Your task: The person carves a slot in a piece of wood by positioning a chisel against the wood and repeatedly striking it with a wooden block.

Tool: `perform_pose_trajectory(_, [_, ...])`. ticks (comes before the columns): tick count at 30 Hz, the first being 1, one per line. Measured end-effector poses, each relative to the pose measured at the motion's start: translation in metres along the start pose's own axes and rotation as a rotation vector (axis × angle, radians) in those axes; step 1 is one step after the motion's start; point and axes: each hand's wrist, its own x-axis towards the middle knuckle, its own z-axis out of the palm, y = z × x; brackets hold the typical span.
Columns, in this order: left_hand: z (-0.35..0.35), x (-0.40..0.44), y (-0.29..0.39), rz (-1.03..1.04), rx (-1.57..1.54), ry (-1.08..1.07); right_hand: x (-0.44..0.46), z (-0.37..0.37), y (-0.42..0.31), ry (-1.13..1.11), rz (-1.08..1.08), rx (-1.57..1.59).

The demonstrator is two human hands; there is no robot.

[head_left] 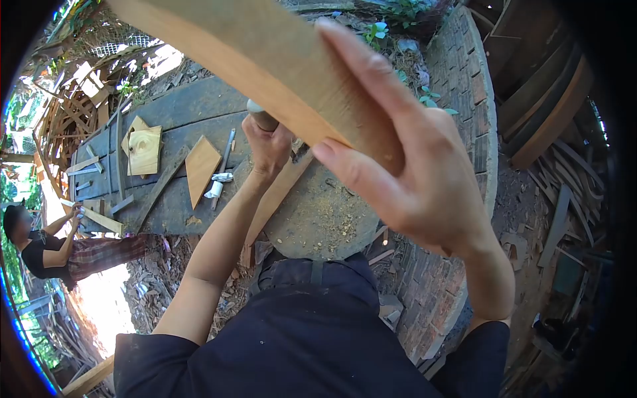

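Observation:
A long, smooth wooden beam (pixel 279 60) slants close in front of the camera, running out of view at the top left. My right hand (pixel 431 179) grips its near end, thumb on one side and fingers along the other. Below the beam, my left hand (pixel 267 149) is closed around a dark, thick handle with a rounded pale end (pixel 260 109); the rest of that object is hidden. Beneath my hands lies a worn work surface (pixel 325 205) scattered with wood chips. Another curved wooden strip (pixel 282 189) rests by my left forearm.
On the dark plank table (pixel 199 106) lie a kite-shaped board (pixel 202 167), a pale wood block (pixel 144 151), a chisel-like tool (pixel 227 149) and a white item (pixel 215 189). Another person (pixel 50 249) works at the left. A brick wall (pixel 464 99) curves along the right.

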Motion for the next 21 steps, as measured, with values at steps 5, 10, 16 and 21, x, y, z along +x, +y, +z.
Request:
perform_pose_trajectory(5, [0.0, -0.005, -0.007, 0.14, 0.123, -0.065, -0.008, 0.008, 0.006, -0.208, 0.06, -0.315])
perform_pose_trajectory(10, [0.004, -0.006, -0.021, 0.013, 0.099, -0.045, 0.001, -0.005, -0.003, -0.14, 0.15, -0.113])
perform_pose_trajectory(16, [-0.023, 0.01, 0.0, -0.168, -0.39, 0.437, -0.029, 0.028, 0.041, -0.122, 0.221, -0.037])
perform_pose_trajectory(21, [-0.04, 0.018, 0.009, -0.175, -0.479, 0.444, -0.053, 0.053, 0.069, -0.132, 0.402, 0.027])
